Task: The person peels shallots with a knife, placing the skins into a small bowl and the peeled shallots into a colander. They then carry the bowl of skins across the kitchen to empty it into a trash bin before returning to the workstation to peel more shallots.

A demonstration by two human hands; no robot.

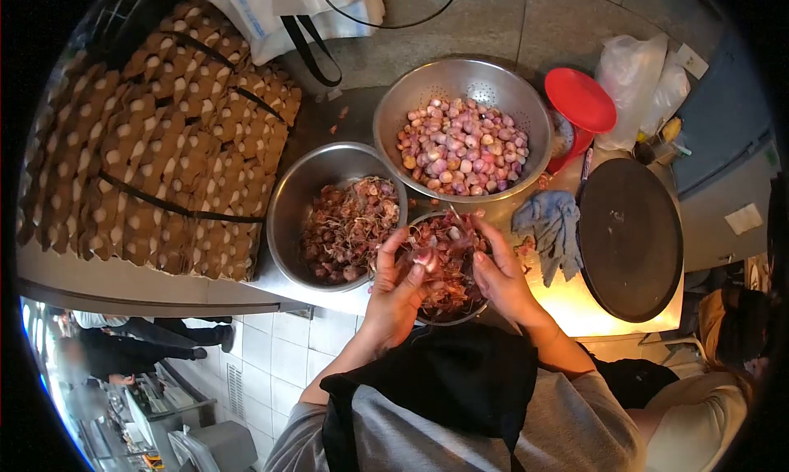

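Head view: a small, rounded, pale-pink and white shallot (426, 259), pinched between thumb and fingers of the left hand (392, 306), lies above a round metal bowl (451, 321) of papery red-brown skins (451, 298); the right hand (507, 286) curves at the bowl's far side, and whether its fingers grip anything cannot be told. Good practice: hold lightly, strip skin over the bowl, spare the flesh. Partly covered, the shallot shows neither its long axis nor its pointing end clearly

We see strapped egg trays (177, 147) on L; on R, 1 blk round tray (631, 250), 1 blue glove (552, 222) beside it, plastic bags (631, 82) behind.
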